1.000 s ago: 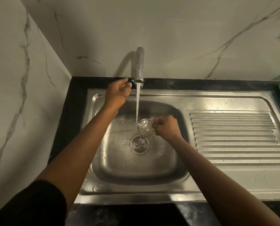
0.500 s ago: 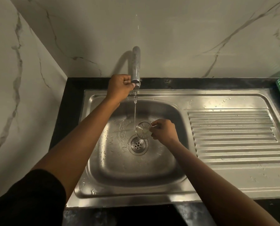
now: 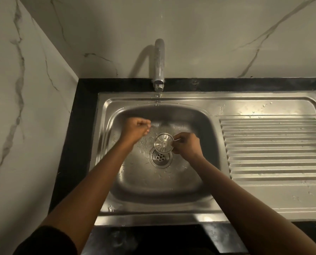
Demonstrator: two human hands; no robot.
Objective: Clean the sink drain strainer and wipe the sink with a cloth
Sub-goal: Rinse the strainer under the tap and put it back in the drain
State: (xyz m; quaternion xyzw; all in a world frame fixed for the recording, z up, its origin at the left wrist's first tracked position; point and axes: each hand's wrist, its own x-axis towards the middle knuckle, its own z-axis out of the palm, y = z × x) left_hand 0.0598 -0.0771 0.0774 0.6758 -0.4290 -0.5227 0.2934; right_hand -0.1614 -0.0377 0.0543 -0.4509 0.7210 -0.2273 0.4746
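A round metal drain strainer (image 3: 163,142) hangs tilted just above the open drain hole (image 3: 160,157) in the steel sink basin (image 3: 153,183). My right hand (image 3: 187,145) pinches it by its right rim. My left hand (image 3: 137,130) hovers over the basin to the left of the strainer, fingers curled shut with nothing in them. The tap spout (image 3: 159,63) stands behind the basin; only a few drops fall from it. No cloth is in view.
A ribbed steel draining board (image 3: 273,146) stretches right of the basin. Black counter (image 3: 80,137) borders the sink on the left, back and front. Marble walls rise close behind and on the left.
My left hand left the tap and came down into the basin beside the strainer. The water stream has stopped, leaving drips. My right hand keeps the strainer over the drain.
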